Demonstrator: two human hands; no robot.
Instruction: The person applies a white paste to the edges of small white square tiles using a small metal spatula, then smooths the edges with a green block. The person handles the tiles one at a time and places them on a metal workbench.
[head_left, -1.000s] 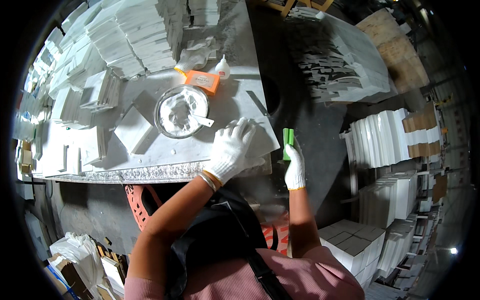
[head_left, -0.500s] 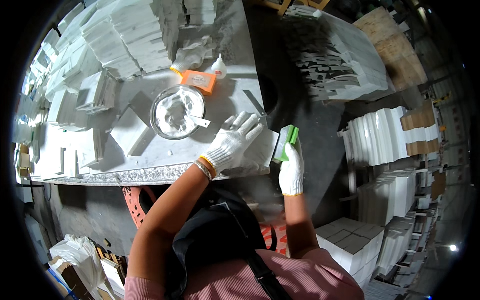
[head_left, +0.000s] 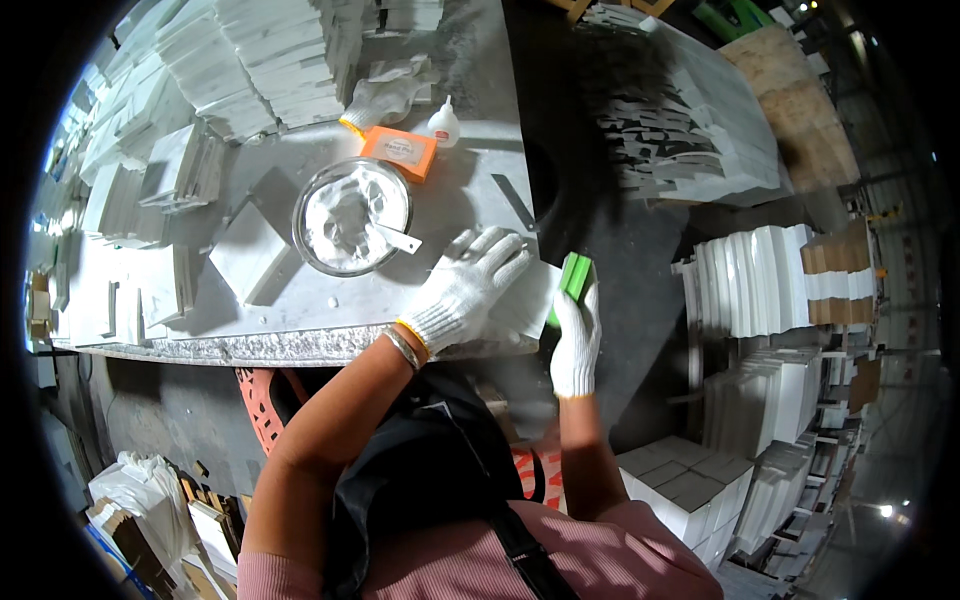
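My left hand point(head_left: 466, 288), in a white knit glove, lies flat with fingers stretched over a pale tile point(head_left: 532, 308) at the table's right end. Part of that tile is hidden under the glove. My right hand point(head_left: 577, 345), gloved too, grips a green sanding block point(head_left: 573, 278) upright against the tile's right edge, just past the table. Left of my left hand stands a clear bowl point(head_left: 301, 205) of white paste, with a white spatula point(head_left: 399, 240) leaning in it. A flat metal strip point(head_left: 514, 203) lies beyond my fingers.
Behind the bowl are an orange box point(head_left: 412, 158), a small white squeeze bottle point(head_left: 444, 125) and a loose glove point(head_left: 385, 103). A single tile point(head_left: 252, 252) lies left of the bowl. Tall tile stacks point(head_left: 240, 65) fill the table's back left; more slabs point(head_left: 750, 280) stand at right.
The green block has turned, so its pale flat face no longer shows, and my right hand has shifted slightly. My left hand stays on the tile. The whole view has moved a little.
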